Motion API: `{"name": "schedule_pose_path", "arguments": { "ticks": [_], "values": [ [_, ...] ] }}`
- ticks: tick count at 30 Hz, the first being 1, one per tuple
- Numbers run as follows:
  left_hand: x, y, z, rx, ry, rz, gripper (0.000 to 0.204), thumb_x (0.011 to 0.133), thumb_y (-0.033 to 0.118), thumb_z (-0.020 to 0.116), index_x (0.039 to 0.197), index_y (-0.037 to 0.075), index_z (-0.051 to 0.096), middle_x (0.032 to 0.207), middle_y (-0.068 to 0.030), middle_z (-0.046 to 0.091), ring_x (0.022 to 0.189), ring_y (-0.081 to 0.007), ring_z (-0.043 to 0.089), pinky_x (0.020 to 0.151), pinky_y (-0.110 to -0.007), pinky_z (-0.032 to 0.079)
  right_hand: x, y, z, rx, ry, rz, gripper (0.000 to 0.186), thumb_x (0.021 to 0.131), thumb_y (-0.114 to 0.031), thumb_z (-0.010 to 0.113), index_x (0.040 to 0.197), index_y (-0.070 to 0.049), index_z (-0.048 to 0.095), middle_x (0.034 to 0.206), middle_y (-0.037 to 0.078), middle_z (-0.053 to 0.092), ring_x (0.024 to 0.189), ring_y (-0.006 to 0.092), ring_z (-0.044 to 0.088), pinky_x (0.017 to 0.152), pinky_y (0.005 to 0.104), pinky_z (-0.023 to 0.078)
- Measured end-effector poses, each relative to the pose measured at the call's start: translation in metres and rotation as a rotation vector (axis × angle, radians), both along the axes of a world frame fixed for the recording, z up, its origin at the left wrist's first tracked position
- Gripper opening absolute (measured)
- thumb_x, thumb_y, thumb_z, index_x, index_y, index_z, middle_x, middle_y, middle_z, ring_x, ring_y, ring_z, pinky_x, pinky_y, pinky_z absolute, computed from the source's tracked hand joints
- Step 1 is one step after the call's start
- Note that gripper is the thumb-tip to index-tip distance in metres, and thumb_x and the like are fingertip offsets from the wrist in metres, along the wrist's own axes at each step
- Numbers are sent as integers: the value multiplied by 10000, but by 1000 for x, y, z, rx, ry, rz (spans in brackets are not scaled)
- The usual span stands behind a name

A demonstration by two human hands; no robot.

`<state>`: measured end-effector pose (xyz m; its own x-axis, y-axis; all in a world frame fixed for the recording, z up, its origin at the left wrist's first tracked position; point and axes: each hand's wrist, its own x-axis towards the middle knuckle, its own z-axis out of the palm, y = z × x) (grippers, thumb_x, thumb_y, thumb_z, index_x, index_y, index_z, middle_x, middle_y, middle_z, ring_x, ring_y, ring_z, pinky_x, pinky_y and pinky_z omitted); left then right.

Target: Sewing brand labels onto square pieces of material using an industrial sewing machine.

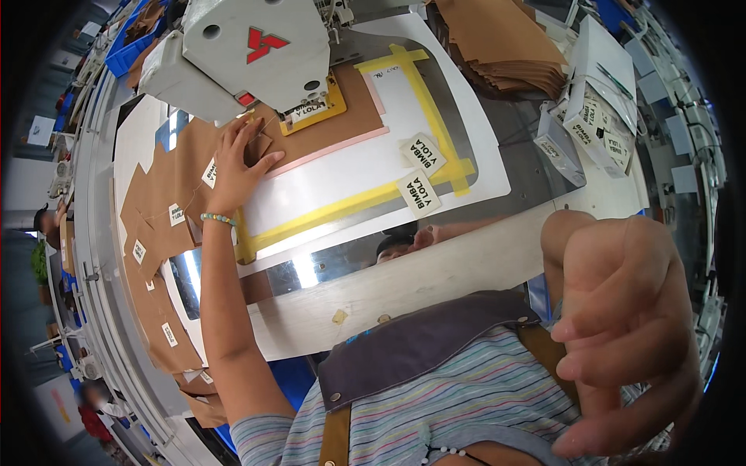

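Observation:
My left hand, with a beaded bracelet, rests with fingers apart on brown pieces left of the white sewing machine head. A yellow clamp frame sits under the needle on a pink-edged brown panel, over a white sheet bordered by yellow tape. Two white printed labels lie on the tape's right side. My right hand is large in the lower right foreground, fingers curled; whatever it may hold is hidden.
A brown stack and boxes of labels are at back right. A blue bin is upper left. More brown labelled pieces hang along the left edge. Co-workers are at far left. A metal strip reflects a person.

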<state>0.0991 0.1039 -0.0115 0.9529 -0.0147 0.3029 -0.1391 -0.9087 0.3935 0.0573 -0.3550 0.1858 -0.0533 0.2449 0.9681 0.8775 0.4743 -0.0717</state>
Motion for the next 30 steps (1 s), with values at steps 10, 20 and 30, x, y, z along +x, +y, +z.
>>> {"name": "schedule_pose_path", "arguments": {
  "ticks": [10,20,30],
  "values": [
    [-8,-59,14,-10,-16,9,663,794,316,958,1334,30,700,1410,-152,584,1338,-351,522,1146,-471,443,5,-7,0,-306,38,-291,80,984,-212,752,1052,-199,793,952,-31,745,791,122,676,667,265,539],
    [16,-67,-10,-107,-136,22,332,863,155,896,1083,-20,721,1123,-150,584,1092,-349,546,975,-437,467,109,51,-118,-915,-86,-698,235,929,-271,806,1026,-62,759,1018,38,723,1016,225,676,814,357,585],
    [2,-71,1,-285,-122,-107,180,960,117,765,940,-25,657,980,-126,625,997,-338,533,892,-433,457,119,103,-167,-831,-217,-749,131,892,-202,754,906,-80,708,943,25,678,982,215,667,771,350,577]
  ]
}}
